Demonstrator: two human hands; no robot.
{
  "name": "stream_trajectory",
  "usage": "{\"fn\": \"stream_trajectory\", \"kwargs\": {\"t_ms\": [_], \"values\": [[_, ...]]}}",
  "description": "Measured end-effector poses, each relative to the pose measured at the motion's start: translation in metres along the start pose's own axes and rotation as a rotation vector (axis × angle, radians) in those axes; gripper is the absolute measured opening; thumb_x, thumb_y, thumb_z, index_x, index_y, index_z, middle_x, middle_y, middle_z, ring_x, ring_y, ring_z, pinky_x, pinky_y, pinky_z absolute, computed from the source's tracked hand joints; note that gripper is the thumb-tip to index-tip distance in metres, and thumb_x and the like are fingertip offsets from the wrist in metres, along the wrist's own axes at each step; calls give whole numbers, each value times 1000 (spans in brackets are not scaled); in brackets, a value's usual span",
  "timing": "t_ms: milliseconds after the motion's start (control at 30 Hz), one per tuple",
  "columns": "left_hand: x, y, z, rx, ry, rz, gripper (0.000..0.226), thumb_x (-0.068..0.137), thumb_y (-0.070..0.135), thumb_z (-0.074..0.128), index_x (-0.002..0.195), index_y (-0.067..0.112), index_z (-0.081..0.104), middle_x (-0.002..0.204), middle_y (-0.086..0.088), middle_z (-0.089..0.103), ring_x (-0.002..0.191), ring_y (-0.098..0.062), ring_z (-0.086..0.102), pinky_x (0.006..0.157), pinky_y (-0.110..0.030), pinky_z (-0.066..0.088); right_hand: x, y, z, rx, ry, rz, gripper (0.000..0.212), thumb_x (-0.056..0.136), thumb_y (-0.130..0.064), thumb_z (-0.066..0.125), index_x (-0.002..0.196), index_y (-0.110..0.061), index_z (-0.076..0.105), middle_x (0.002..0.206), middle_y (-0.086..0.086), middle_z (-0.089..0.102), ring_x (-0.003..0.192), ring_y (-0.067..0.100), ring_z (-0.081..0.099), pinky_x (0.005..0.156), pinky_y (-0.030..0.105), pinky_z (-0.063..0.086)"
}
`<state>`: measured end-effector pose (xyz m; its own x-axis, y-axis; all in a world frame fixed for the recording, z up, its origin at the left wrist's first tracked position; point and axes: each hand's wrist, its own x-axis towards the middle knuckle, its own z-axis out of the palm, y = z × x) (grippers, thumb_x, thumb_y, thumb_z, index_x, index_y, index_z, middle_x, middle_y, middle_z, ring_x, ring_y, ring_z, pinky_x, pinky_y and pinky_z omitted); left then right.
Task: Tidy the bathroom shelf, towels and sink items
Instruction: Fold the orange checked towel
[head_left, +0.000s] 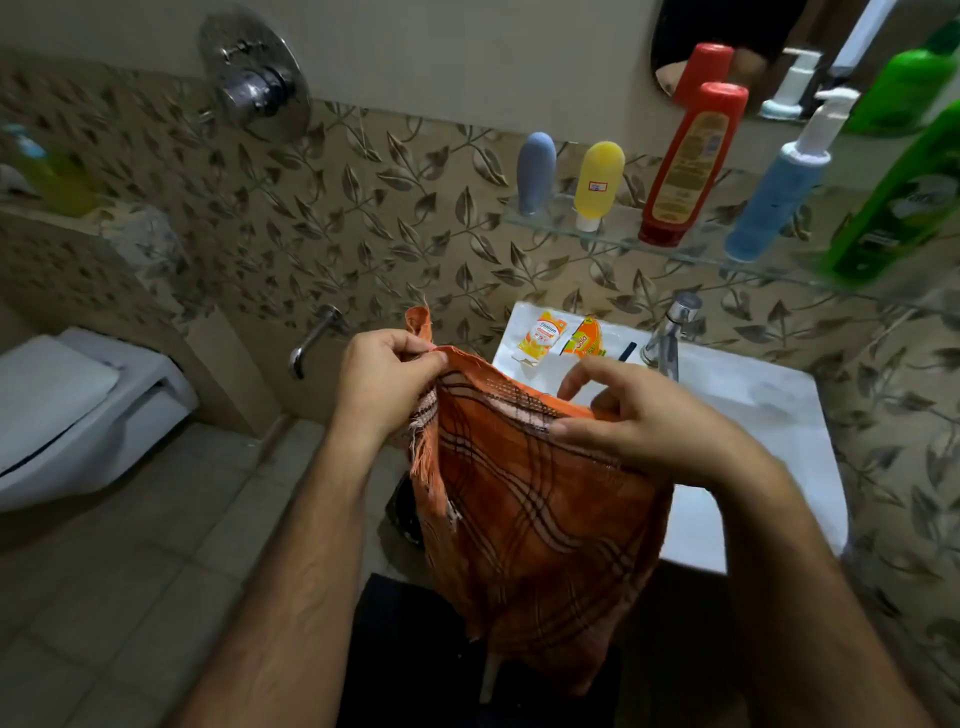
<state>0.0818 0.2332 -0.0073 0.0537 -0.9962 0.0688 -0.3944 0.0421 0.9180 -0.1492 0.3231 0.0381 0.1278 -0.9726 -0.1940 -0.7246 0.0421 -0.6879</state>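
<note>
- Left hand (382, 376): fingers curled, thumb and forefinger pinching the top left corner of the orange checked towel (530, 499); a short tip of cloth sticks up above the pinch.
- Right hand (631, 415): thumb pressed on the towel's top hem, fingers curled behind it, forefinger partly lifted off. Grasping the hem.
- Towel hangs down from both hands, top edge stretched between them, frayed fringe along the left side. It hangs in front of the white sink (753, 410), at its left front edge.
- Sink rear ledge: two orange-yellow sachets (540, 338) lying just left of the chrome tap (670, 332); a small dark item beside the tap, too small to identify.
- Glass shelf (691, 249) above the sink, bottles upright in a row: grey bottle (535, 174), yellow bottle (597, 182), red bottle (685, 166), blue pump bottle (779, 192), green bottle (904, 197).
- Toilet (78, 410) at far left, lid down.
</note>
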Motion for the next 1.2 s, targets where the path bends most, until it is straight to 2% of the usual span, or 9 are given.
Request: {"fn": "stream_trajectory", "kwargs": {"t_ms": [100, 200, 333, 500, 600, 800, 967, 1100, 1200], "values": [[-6, 5, 3, -77, -23, -12, 12, 75, 14, 77, 66, 20, 71, 47, 13, 58, 44, 1, 50, 51, -19, 39, 11, 15, 14, -203, 289, -148, 14, 85, -28, 69, 94, -28, 59, 63, -9, 57, 59, 6, 52, 59, 30, 39], [-10, 5, 3, -109, -32, -20, 5, 72, 17, 77, 69, 17, 74, 53, 9, 63, 50, -6, 54, 53, -22, 42, 13, 29, 22, -95, 450, -215, 7, 83, -18, 63, 85, -25, 61, 52, -7, 52, 50, 9, 46, 52, 31, 37], [-14, 4, 8, -118, -6, -36, 4, 70, 19, 77, 71, 17, 75, 66, -1, 71, 61, -14, 63, 62, -28, 50, 11, 36, 23, 26, 396, -248, 7, 85, -19, 62, 79, -24, 62, 49, -7, 52, 44, 8, 46, 49, 25, 31], [-10, -3, 19, -35, 4, -85, 11, 72, 14, 78, 64, 20, 73, 56, 10, 65, 52, -5, 56, 57, -20, 41, 8, 47, 22, -166, 459, -230, 10, 69, -36, 52, 78, -31, 50, 53, -7, 58, 51, 11, 50, 51, 30, 43], [-8, -14, 23, -7, -69, -160, 12, 73, 13, 79, 64, 19, 72, 58, 7, 66, 54, -9, 57, 57, -21, 42, 13, 48, 24, -142, 427, -201, 7, 70, -36, 50, 70, -30, 53, 54, -10, 56, 53, 12, 52, 52, 30, 45], [-18, -33, 35, -33, -155, -190, 12, 76, 15, 81, 83, 16, 72, 60, 6, 63, 48, -2, 53, 51, -18, 40, 33, 39, 38, 176, 406, -155, 27, 90, -14, 55, 65, -23, 57, 64, -9, 57, 62, 4, 51, 56, 18, 39], [-34, -36, 44, -131, -154, -134, 45, 82, 12, 75, 123, 25, 60, 59, 9, 58, 55, -1, 57, 62, -22, 44, 44, 35, 49, 162, 359, -147, 25, 93, -18, 59, 70, -27, 62, 72, -8, 64, 69, 1, 57, 59, 13, 40], [-40, -26, 45, -330, -384, -76, 53, 87, 3, 67, 134, 26, 57, 77, -7, 57, 73, -18, 54, 70, -30, 46, 48, 30, 56, 121, 211, -186, 16, 94, -17, 60, 80, -23, 67, 75, -7, 66, 70, 3, 57, 65, 23, 44], [-41, -22, 44, -337, -499, -29, 36, 89, 1, 65, 122, 14, 66, 101, -10, 73, 92, -14, 67, 82, -24, 53, 46, 27, 53, 194, 130, -200, 12, 94, -15, 60, 86, -17, 70, 80, -3, 69, 78, 12, 64, 72, 29, 49]]}}
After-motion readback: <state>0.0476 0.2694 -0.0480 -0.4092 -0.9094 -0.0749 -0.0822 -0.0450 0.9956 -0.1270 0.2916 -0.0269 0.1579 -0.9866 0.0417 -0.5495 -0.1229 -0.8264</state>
